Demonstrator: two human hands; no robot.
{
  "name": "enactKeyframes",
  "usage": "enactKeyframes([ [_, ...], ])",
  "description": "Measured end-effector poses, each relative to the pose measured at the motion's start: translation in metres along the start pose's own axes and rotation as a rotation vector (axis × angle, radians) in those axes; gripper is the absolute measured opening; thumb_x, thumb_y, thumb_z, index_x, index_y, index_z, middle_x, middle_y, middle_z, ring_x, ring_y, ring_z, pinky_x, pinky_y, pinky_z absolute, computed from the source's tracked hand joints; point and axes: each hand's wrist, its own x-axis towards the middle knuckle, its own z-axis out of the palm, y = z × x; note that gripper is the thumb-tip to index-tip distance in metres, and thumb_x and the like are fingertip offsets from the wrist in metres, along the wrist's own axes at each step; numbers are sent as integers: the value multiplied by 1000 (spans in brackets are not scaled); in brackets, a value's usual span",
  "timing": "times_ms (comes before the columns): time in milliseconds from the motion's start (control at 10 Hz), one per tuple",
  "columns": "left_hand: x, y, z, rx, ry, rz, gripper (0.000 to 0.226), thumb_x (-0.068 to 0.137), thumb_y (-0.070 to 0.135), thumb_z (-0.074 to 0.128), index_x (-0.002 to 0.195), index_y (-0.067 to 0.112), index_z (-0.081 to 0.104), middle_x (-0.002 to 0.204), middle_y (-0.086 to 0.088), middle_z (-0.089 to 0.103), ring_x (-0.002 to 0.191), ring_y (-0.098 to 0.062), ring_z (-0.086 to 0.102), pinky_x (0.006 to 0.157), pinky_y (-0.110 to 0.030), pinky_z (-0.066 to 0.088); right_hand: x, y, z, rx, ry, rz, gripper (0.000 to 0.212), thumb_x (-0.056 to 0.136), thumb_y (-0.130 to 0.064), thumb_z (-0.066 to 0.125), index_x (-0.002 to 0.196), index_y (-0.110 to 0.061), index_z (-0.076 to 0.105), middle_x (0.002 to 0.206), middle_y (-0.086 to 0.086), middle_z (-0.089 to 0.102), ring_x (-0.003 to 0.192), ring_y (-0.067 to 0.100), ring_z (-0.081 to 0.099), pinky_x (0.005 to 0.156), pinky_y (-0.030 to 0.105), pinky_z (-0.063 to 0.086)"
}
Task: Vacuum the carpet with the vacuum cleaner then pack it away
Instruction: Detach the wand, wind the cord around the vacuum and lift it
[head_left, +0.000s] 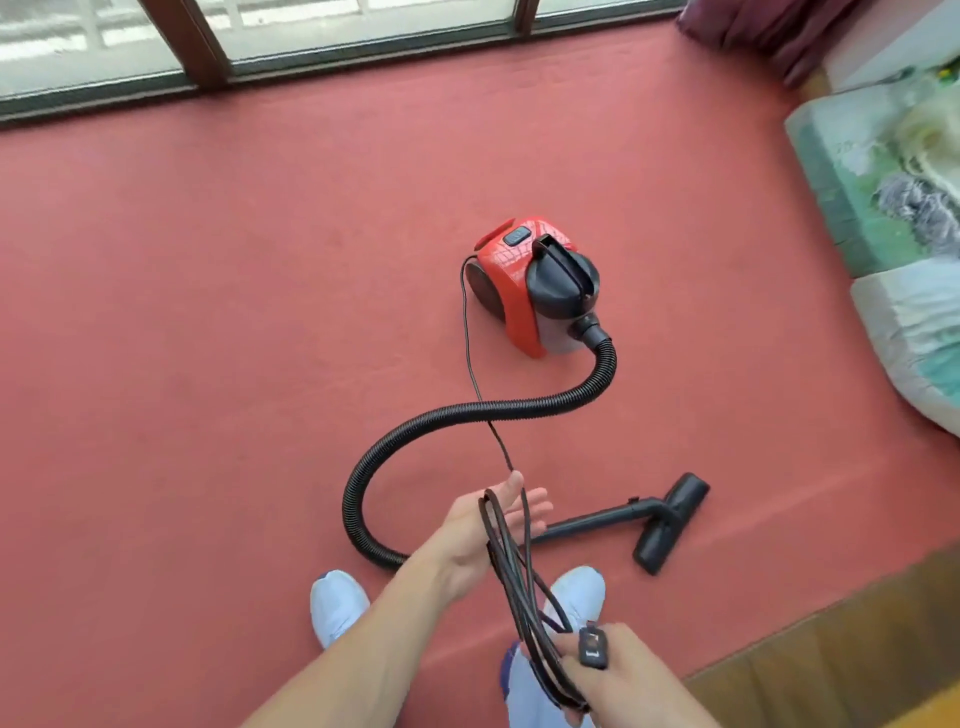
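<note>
Now the limp, light power cord (511, 582) hangs in loops over our flat left hand (465, 540), while our right hand (628, 680) clasps the coils and plug (592, 647). Ahead on the carpet (208, 312) sits the vacuum cleaner (519, 291), probably light; we would lift it by its top handle (563, 260).

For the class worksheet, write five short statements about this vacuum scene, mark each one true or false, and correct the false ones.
1. The vacuum cleaner stands on the red carpet. True.
2. The power cord is looped between the left hand and the right hand. True.
3. The hose is detached from the vacuum cleaner. False: it is plugged into its front.
4. The right hand holds the floor nozzle. False: the nozzle lies on the carpet, and the right hand grips the cord beside the plug.
5. The left hand is a fist. False: its fingers are straight.
</note>
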Motion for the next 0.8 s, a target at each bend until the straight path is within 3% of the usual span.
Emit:
enactKeyframes([
  [100, 15, 2, 14, -146, 131, 7, 27, 77, 23, 79, 82, 5, 60, 66, -4, 59, 49, -12, 56, 54, -23, 55, 13, 3, 2, 240, 235, -32, 10, 88, -24, 59, 91, -30, 66, 70, -7, 59, 61, 4, 57, 59, 7, 43],
  [200, 31, 2, 20, -37, 355, 48, 22, 93, 20, 70, 80, 12, 54, 49, 5, 38, 35, -8, 34, 38, -18, 37, 34, 18, 3, 649, 425, -38, 33, 90, 0, 56, 104, -25, 73, 69, 9, 64, 65, 17, 60, 62, 21, 50],
  [300, 35, -10, 25, 218, 461, 96, 20, 100, 23, 61, 84, 14, 53, 46, 5, 34, 38, -11, 32, 41, -23, 36, 54, 40, -7, 1292, 573, 44, 22, 85, 3, 56, 94, -11, 70, 67, 16, 62, 61, 25, 56, 59, 29, 55],
  [400, 33, -21, 28, 285, 455, 144, 15, 99, 16, 61, 86, 12, 54, 49, 4, 32, 40, -13, 31, 44, -24, 42, 82, 51, -26, 1637, 390, 167, 11, 86, -8, 55, 74, -9, 56, 48, 5, 57, 43, 16, 56, 57, 24, 53],
  [500, 34, -25, 25, 355, 407, 171, 13, 98, 7, 58, 86, 11, 56, 45, 7, 30, 36, -11, 30, 54, -28, 45, 120, 53, -55, 1769, 307, 215, 15, 81, -14, 58, 67, -13, 51, 42, -1, 51, 36, 9, 53, 66, 23, 48],
  [600, 39, -26, 20, 360, 480, 259, 18, 102, 4, 48, 85, 7, 53, 40, 7, 26, 32, -9, 28, 57, -30, 45, 155, 44, -66, 1737, 290, 127, 34, 87, -44, 65, 68, -18, 54, 45, -5, 51, 36, 8, 52, 52, 21, 51],
  [700, 51, -25, 13, 398, 557, 342, 24, 105, 6, 42, 82, 5, 50, 38, 8, 26, 32, -8, 25, 53, -29, 42, 175, 17, -67, 1509, 225, 38, 47, 77, -65, 67, 75, -18, 60, 59, 2, 61, 54, 19, 63, 57, 30, 52],
  [800, 65, -23, 7, 570, 570, 371, 23, 102, 4, 41, 81, 9, 49, 44, 5, 28, 36, -10, 29, 55, -29, 46, 201, 4, -60, 1356, 236, 31, 91, 50, -81, 73, 111, -14, 63, 101, 13, 74, 87, 33, 71, 73, 49, 57],
])
